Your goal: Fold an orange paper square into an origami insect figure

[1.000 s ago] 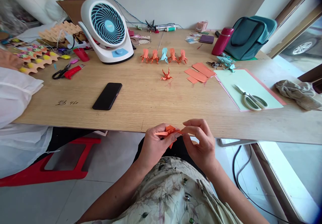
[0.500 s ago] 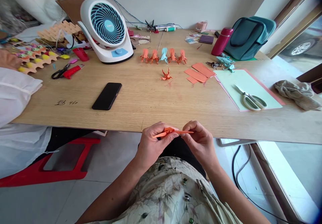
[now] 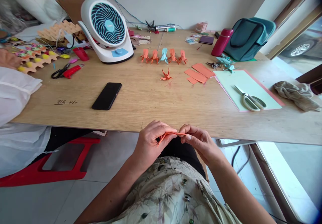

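Observation:
An orange folded paper piece [image 3: 178, 133] is stretched between my two hands, just in front of the table's near edge. My left hand [image 3: 152, 141] pinches its left part between thumb and fingers, with pointed ends poking out below the palm. At its right tip, my right hand [image 3: 200, 143] closes thumb and fingertips on the paper. Part of the fold is hidden by my left fingers. Beyond them on the table stands a small orange origami figure [image 3: 166, 75], and behind it a row of several origami figures [image 3: 164, 55], orange with a blue one among them.
Orange paper strips [image 3: 200, 73] lie beside a pale green sheet [image 3: 261, 86] with scissors [image 3: 251, 100] on it. A black phone [image 3: 107, 96] is left of centre, a white fan [image 3: 108, 29] behind it. Another person's white sleeve [image 3: 15, 93] is at the left edge.
The folded paper has turned in my hands, its left ends now pointing downward. My left fingers cover more of it, and my right hand has shifted its pinch at the tip.

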### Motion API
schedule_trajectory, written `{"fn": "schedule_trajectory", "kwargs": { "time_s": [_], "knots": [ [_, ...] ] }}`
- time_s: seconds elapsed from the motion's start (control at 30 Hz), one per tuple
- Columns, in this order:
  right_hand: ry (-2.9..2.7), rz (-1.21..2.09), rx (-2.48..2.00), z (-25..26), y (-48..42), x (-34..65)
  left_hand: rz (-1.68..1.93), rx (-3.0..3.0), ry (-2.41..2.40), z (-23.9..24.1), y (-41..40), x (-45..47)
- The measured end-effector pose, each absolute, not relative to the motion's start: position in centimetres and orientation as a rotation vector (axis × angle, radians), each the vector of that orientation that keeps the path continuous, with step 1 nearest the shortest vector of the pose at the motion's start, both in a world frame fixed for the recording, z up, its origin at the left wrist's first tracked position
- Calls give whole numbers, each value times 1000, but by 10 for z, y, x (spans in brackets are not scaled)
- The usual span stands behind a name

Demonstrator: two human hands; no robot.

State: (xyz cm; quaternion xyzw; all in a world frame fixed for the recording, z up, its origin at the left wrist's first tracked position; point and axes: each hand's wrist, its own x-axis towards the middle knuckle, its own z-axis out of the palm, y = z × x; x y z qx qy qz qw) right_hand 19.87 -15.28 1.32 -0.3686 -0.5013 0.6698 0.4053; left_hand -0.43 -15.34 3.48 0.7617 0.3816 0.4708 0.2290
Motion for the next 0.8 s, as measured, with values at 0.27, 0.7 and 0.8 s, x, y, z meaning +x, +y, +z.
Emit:
{"fn": "schedule_trajectory", "kwargs": {
  "time_s": [0.27,0.7,0.8],
  "knots": [
    [-1205,1690,-1079,21,-151,191,1198,2356,1028,34,-153,-6],
    [-1345,1708,-1238,37,-141,194,1243,2302,1052,29,-152,-6],
    [-1428,1680,-1257,35,-140,195,1242,2326,1060,28,-152,-6]
  ]
}}
